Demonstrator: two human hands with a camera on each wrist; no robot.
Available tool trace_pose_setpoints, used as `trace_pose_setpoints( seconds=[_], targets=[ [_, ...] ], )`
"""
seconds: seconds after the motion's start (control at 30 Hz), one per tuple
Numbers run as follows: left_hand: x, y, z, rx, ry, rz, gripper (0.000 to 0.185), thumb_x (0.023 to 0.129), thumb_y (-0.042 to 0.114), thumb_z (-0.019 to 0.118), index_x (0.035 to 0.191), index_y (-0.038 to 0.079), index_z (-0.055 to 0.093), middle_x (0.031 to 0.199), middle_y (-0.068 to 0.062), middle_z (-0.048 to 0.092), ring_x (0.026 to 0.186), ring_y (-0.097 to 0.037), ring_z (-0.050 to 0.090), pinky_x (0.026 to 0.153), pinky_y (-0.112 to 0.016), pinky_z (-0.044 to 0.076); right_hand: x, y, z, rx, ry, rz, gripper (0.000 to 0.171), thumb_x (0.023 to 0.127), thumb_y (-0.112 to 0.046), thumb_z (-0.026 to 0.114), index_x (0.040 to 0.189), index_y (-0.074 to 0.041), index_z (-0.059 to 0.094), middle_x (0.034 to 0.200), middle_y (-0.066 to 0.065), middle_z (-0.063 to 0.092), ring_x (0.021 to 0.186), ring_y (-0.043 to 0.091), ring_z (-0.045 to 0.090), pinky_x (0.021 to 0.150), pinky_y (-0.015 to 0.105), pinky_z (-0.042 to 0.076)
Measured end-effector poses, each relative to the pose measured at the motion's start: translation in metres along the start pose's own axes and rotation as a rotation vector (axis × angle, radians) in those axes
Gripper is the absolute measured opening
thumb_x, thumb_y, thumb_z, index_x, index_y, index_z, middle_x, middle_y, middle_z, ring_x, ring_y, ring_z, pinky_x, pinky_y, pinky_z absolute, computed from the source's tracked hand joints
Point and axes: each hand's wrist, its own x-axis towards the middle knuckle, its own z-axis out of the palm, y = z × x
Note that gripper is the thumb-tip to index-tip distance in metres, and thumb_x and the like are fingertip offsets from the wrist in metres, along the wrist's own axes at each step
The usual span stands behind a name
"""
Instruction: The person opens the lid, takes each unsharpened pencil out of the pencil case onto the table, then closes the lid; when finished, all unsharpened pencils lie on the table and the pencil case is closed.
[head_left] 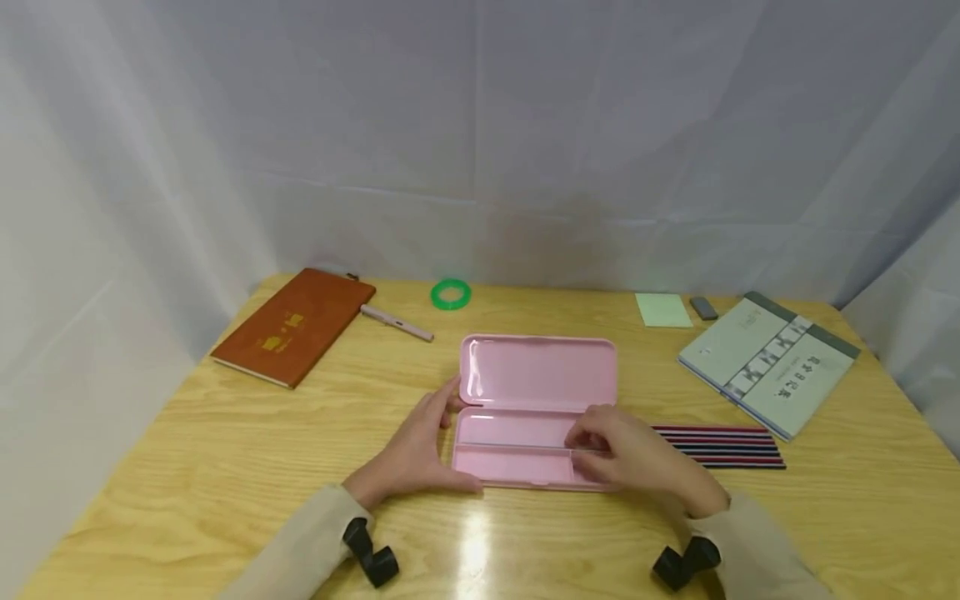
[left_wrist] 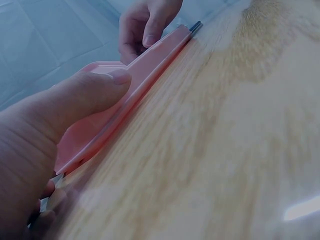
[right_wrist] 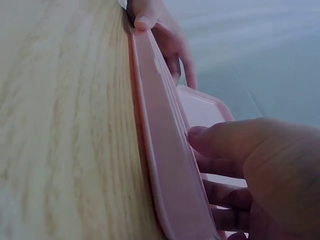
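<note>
A pink pencil case (head_left: 517, 427) lies on the table with its lid (head_left: 538, 372) raised at the back. A divider splits its inside into a back and a front part. My left hand (head_left: 423, 446) grips the case's left end, its thumb on the front edge and its fingers at the left side. Reaching into the right part of the case, my right hand (head_left: 618, 446) has its fingers curled in the back part and its thumb at the divider. Several pencils (head_left: 738, 447), dark and red, lie side by side right of the case, partly hidden by my right hand.
Left at the back lie a brown notebook (head_left: 292, 325) and a pen (head_left: 397, 322). A green ring (head_left: 451, 294) is near the back edge. At the back right are a pale green notepad (head_left: 663, 310), a grey eraser (head_left: 703, 308) and a light green book (head_left: 768, 362).
</note>
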Motion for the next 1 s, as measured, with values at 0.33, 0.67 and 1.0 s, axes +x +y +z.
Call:
trace_pose_setpoints(
  seconds=[0.33, 0.67, 1.0],
  targets=[
    [-0.001, 0.002, 0.000, 0.026, 0.010, 0.010, 0.136, 0.048, 0.046, 0.093, 0.154, 0.010, 0.017, 0.121, 0.001, 0.052, 0.096, -0.012, 0.042, 0.085, -0.028, 0.041, 0.000, -0.004, 0.001, -0.056, -0.012, 0.022, 0.003, 0.087, -0.014, 0.067, 0.089, -0.012, 0.068, 0.079, -0.008, 0.056, 0.072, 0.003, 0.048, 0.067, 0.023, 0.043],
    [0.000, 0.000, 0.002, 0.033, 0.016, 0.014, 0.135, 0.048, 0.048, 0.093, 0.154, 0.011, 0.017, 0.121, 0.002, 0.053, 0.095, -0.011, 0.042, 0.084, -0.028, 0.040, 0.000, -0.001, 0.003, 0.140, -0.019, 0.138, 0.010, 0.088, -0.006, 0.067, 0.090, -0.014, 0.061, 0.083, -0.006, 0.057, 0.077, 0.007, 0.050, 0.070, 0.023, 0.044],
    [0.000, 0.001, 0.001, 0.039, 0.012, 0.006, 0.135, 0.049, 0.052, 0.092, 0.154, 0.012, 0.017, 0.121, 0.001, 0.052, 0.096, -0.012, 0.042, 0.084, -0.029, 0.041, -0.049, 0.019, -0.032, 0.207, 0.141, 0.073, 0.014, 0.093, -0.002, 0.059, 0.100, -0.014, 0.062, 0.098, 0.000, 0.062, 0.088, 0.004, 0.055, 0.075, 0.022, 0.048]
  ],
)
